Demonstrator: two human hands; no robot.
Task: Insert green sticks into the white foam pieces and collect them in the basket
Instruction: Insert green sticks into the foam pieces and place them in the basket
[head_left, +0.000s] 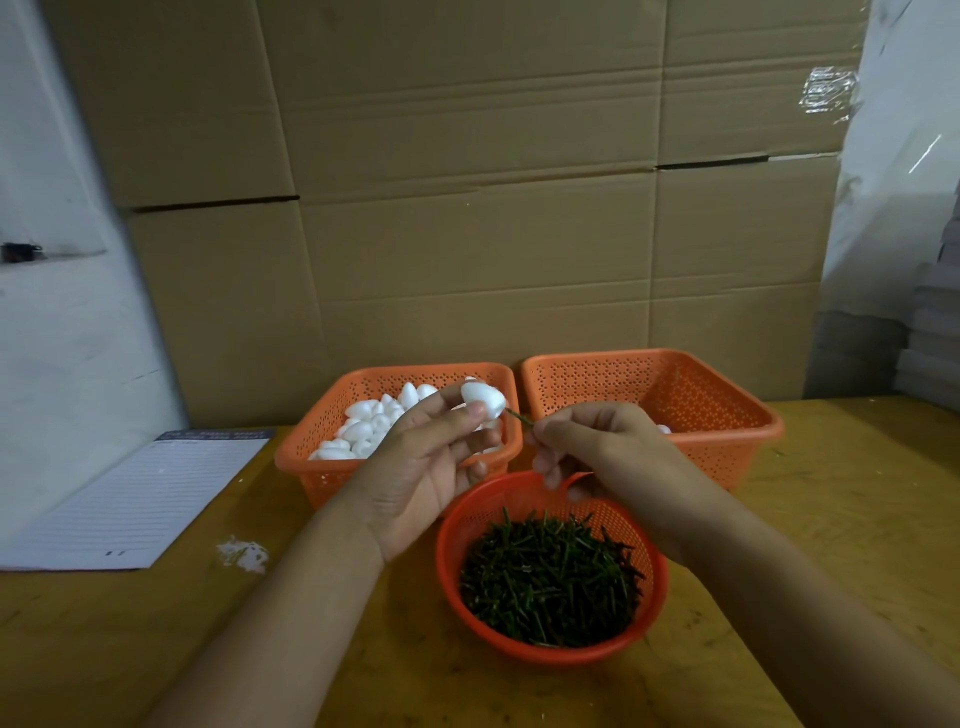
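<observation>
Pinching a white foam piece (483, 399) between thumb and fingertips of the left hand (426, 457), raised above the near right corner of the left orange basket (332, 470). Gripping a thin green stick (518, 417) in the curled fingers of the right hand (597, 447), its far tip touching the narrow end of the foam piece; how deep it is going in cannot be told. Holding both hands up between the two baskets and over the far rim of the round red bowl (452, 551). Lying heaped in that bowl, near centre, a pile of green sticks (550, 577). Filling the left basket, loose foam pieces (363, 428). Sitting far right, the right orange basket (727, 441), with a bit of white just showing behind the right hand. Resting at the left on the wooden table (857, 519), a lined notepad (135, 499), with white crumbs (243, 554) just near of it. Standing behind, cardboard boxes (467, 182).
</observation>
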